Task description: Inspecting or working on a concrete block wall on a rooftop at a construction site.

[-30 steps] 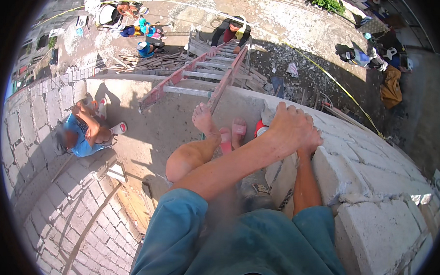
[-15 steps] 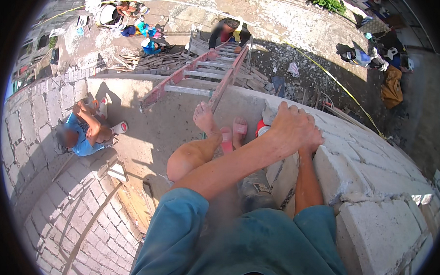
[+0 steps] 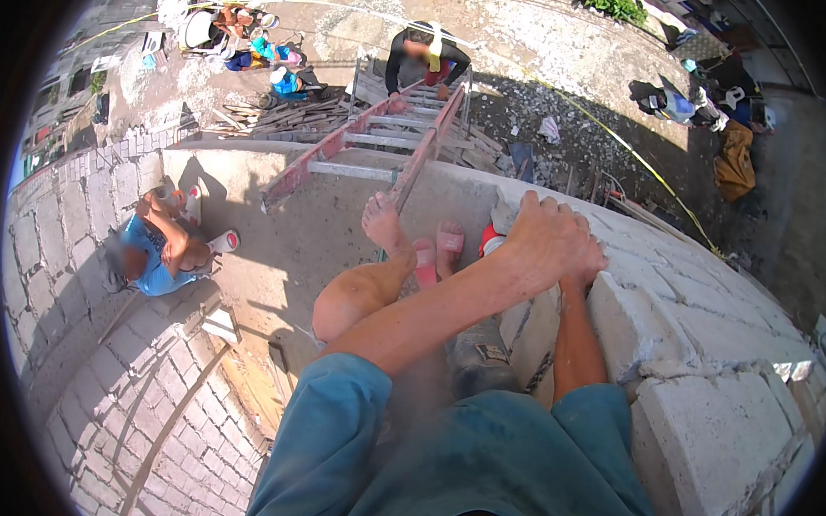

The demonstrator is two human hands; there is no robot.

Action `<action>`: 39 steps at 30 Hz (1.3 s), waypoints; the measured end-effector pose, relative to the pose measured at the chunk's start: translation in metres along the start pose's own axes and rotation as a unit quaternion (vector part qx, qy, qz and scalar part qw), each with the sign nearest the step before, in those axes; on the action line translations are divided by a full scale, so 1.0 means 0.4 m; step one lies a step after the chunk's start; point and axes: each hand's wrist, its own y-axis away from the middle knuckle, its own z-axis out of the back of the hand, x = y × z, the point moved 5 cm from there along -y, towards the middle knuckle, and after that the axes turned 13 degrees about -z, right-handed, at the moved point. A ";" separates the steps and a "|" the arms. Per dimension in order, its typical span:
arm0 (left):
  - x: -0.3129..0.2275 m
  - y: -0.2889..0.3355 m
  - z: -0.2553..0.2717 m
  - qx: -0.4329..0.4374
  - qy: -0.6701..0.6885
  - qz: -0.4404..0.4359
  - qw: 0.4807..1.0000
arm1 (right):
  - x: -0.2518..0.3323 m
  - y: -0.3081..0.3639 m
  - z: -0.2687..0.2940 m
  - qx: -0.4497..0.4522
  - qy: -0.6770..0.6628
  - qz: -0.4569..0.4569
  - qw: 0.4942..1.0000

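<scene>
My left hand (image 3: 547, 243) reaches across to my right and lies at the edge of the block wall, its fingers bent and closed. My right hand (image 3: 597, 258) is beneath and beside it, mostly covered, so its fingers are hidden. Whether the two are clasped together or grip the wall edge, I cannot tell. Under them runs the grey hollow-block wall (image 3: 663, 258). A red-and-white object (image 3: 492, 242) sits just left of my hands, partly hidden. My bare left foot (image 3: 384, 221) is raised, with a pink slipper (image 3: 426, 261) beside it.
A worn red ladder (image 3: 367, 140) leans at the ledge ahead, with a person (image 3: 429, 60) at its far end. Another person in blue (image 3: 154, 249) sits at left by the block wall. Lumber (image 3: 281, 117) and gravel lie below. A yellow line (image 3: 617, 138) crosses the yard.
The person at the ladder has raised their upper body, and a yellow cloth shows more at their neck. A person in blue farther below has shifted slightly. My hands have stayed put.
</scene>
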 end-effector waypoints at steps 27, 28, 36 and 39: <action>0.005 -0.002 -0.001 -0.027 -0.007 -0.006 1.000 | 0.003 -0.001 0.010 0.017 0.013 -0.015 1.000; 0.006 -0.002 -0.001 -0.021 -0.007 -0.005 1.000 | 0.003 -0.001 0.010 0.017 0.013 -0.015 1.000; 0.006 -0.002 -0.007 -0.046 -0.014 -0.008 0.999 | 0.001 -0.001 0.010 -0.021 0.015 -0.006 1.000; 0.008 -0.001 -0.012 -0.055 -0.018 -0.010 0.998 | 0.003 0.002 0.014 -0.024 0.011 -0.006 1.000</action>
